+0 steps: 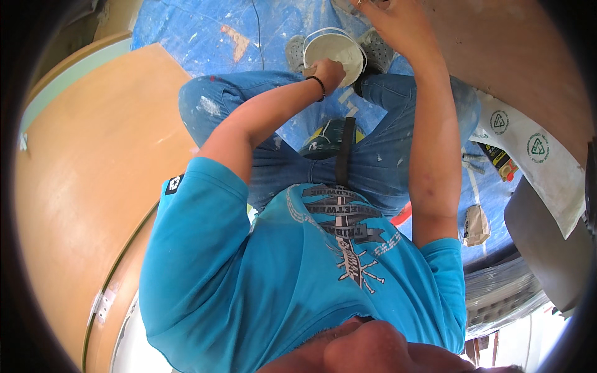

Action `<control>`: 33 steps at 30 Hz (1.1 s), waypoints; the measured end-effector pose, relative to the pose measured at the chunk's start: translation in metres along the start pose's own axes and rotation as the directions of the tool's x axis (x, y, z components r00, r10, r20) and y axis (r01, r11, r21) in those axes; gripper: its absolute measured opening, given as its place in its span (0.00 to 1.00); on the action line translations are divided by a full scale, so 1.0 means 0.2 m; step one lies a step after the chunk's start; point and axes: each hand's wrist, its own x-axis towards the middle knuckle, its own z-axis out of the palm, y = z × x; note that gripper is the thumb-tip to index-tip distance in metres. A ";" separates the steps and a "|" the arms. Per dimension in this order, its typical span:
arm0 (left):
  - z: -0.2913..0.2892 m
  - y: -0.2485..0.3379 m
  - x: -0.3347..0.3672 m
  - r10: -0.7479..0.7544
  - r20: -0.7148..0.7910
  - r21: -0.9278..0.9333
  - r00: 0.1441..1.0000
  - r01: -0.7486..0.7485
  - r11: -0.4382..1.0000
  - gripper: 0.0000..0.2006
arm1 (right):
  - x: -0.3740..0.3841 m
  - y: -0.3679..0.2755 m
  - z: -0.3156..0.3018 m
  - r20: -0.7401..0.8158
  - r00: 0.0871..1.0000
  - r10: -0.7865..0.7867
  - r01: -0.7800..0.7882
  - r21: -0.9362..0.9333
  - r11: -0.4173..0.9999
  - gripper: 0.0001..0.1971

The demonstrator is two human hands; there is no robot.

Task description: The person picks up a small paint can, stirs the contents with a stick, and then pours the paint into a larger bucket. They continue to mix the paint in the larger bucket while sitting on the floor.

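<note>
A white bucket (pixel 350 52) with a raised wire handle stands between my feet, with pale, creamy material inside it. Over its near left rim, my left hand (pixel 329 73) is closed, a dark beaded bracelet at the wrist. A small tan bit shows beside the fist, but what the fingers grip is hidden. My right hand (pixel 387 22) reaches up to the far right, beside a brown surface (pixel 491 43). The top edge cuts off its fingers, so what they do is hidden.
Paint-spotted blue sheeting (pixel 193 37) covers the floor, crossed by a dark cable (pixel 257 31). Large wooden panels (pixel 99 137) stand at left. On the right are white printed plastic (pixel 538 155), a dark package (pixel 497 160) and a paper bag (pixel 476 225). A dark green tub (pixel 323 140) sits between my thighs.
</note>
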 end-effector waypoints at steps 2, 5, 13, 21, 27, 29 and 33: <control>-0.02 -0.03 -0.08 0.025 0.002 -0.054 1.000 -0.025 0.998 0.08 | 0.00 0.00 0.00 0.027 0.999 0.023 -0.025 0.070 0.997 0.19; -0.09 -0.12 -0.16 -0.038 -0.015 -0.071 0.999 0.036 0.997 0.07 | -0.01 -0.01 0.00 0.044 0.998 0.043 -0.049 0.123 0.991 0.19; -0.19 -0.17 -0.21 -0.252 -0.047 -0.221 0.967 0.236 0.946 0.09 | -0.02 -0.05 -0.02 0.081 0.995 0.050 -0.061 0.136 0.989 0.19; -0.13 -0.09 0.06 -0.267 -0.137 -0.211 0.954 0.235 0.949 0.11 | 0.01 -0.01 -0.01 0.083 0.995 0.050 -0.056 0.073 0.996 0.17; -0.09 0.00 0.06 0.012 -0.010 -0.060 1.000 -0.012 0.998 0.10 | 0.00 -0.03 -0.02 0.088 0.992 0.092 -0.090 -0.020 0.996 0.17; -0.10 -0.02 0.00 0.050 0.000 -0.017 0.999 -0.050 0.999 0.09 | 0.01 -0.04 -0.02 0.090 0.993 0.072 -0.070 -0.030 0.997 0.17; -0.20 -0.12 -0.11 0.014 0.004 -0.008 1.000 -0.014 1.000 0.09 | 0.00 -0.05 -0.03 0.079 0.996 0.043 -0.042 -0.021 0.999 0.19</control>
